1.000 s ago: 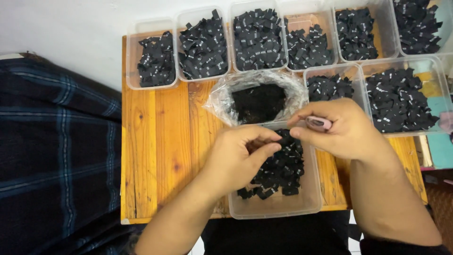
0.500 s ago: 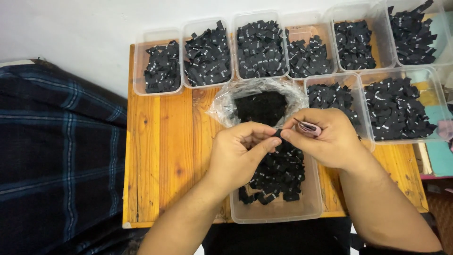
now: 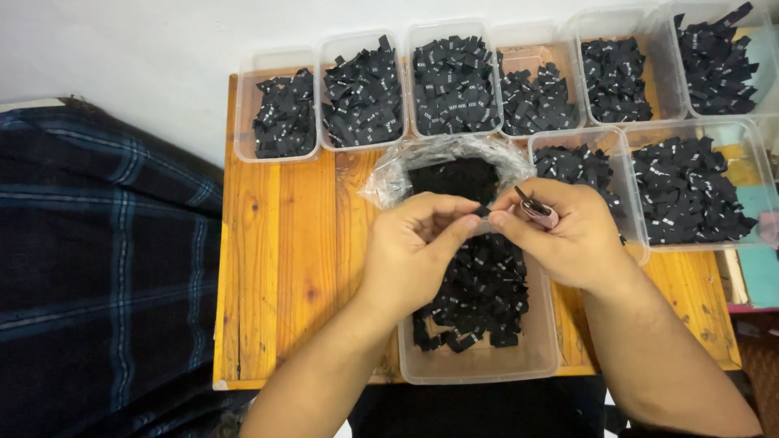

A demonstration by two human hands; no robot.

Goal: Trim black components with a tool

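Hands [image 3: 422, 243] moved apart; snips [image 3: 531, 207] point up-left.

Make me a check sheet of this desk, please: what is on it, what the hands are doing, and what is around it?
Surface: wooden table, slatted boards.
Job's things: small black tag pinched between both hands; clear tub of black tags below them.
Clutter: crinkled plastic bag of tags; a row of tubs filled with tags along the back and right.
Hands: left hand pinches the tag with its fingers; right hand holds the tag too, plus a small pink-handled tool.
Cables: nothing seen.
Surroundings: dark plaid cloth at left; white wall behind.
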